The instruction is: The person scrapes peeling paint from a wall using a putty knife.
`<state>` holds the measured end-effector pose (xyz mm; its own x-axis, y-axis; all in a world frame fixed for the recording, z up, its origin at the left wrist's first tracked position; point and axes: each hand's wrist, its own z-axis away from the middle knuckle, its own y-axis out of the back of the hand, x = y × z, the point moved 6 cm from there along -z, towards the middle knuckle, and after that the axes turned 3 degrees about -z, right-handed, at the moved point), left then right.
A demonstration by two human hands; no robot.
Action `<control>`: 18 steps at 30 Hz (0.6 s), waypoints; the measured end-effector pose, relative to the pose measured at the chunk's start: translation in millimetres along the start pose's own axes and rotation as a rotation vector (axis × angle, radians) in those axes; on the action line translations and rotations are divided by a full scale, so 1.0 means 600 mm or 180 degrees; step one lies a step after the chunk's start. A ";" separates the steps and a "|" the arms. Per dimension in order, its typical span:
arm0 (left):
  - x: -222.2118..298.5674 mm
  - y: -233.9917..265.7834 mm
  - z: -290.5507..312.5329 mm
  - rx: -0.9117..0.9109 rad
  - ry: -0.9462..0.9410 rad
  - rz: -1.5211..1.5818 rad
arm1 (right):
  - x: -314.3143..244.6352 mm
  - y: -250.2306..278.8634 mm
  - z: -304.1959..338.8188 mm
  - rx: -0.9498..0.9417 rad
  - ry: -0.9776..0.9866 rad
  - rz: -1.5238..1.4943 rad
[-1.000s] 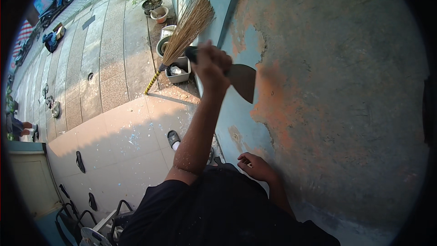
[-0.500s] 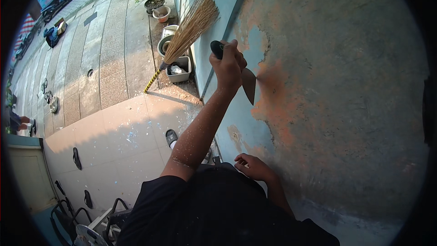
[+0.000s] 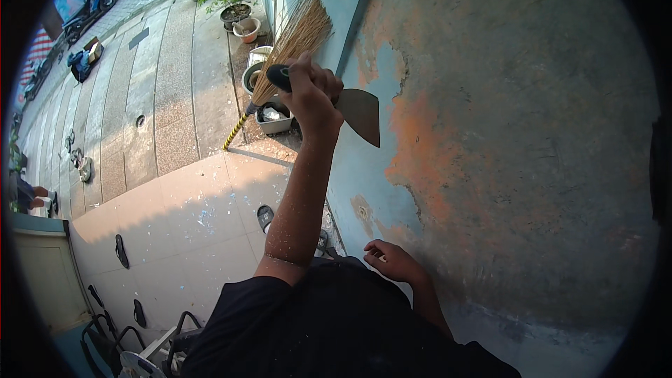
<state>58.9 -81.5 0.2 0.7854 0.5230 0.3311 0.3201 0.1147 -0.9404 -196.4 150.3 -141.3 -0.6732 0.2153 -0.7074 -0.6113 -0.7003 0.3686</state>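
My left hand is wrapped round the black handle of a putty knife, raised in front of the wall. Its broad, flared metal blade points right, its edge just short of the patchy wall as far as I can see. Pale blue paint borders bare grey plaster there, with an orange stain along the ragged edge. White specks dot my left forearm. Lower down, close to my body and beside the wall, my right hand hangs with loosely bent fingers, thumb apart, and nothing visible in it.
A stick broom with a striped handle leans by the wall corner, beside a grey tub and potted plants. Paint flakes litter the tiles. Sandals lie at left, chairs at lower left. A person's legs show far left.
My left hand has drawn the putty knife leftward, away from the orange stain, and turned it so the blade's broad face shows. My right hand has barely moved.
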 end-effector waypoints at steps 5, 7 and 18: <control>-0.087 0.003 0.059 0.0035 0.0019 -0.1320 | -0.004 -0.004 0.001 -0.0075 -0.0017 0.0028; -0.082 0.021 0.049 0.0258 0.0425 -0.0842 | 0.005 -0.006 0.005 -0.0109 -0.0088 -0.0070; -0.120 0.044 0.069 0.0151 0.0291 -0.1427 | 0.023 -0.009 0.009 -0.0092 -0.0034 0.0027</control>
<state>-11.1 -81.3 -51.6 0.6191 0.3365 0.7096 0.6161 0.3522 -0.7046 -204.5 160.8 -149.8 -0.6828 0.2162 -0.6979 -0.5933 -0.7216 0.3569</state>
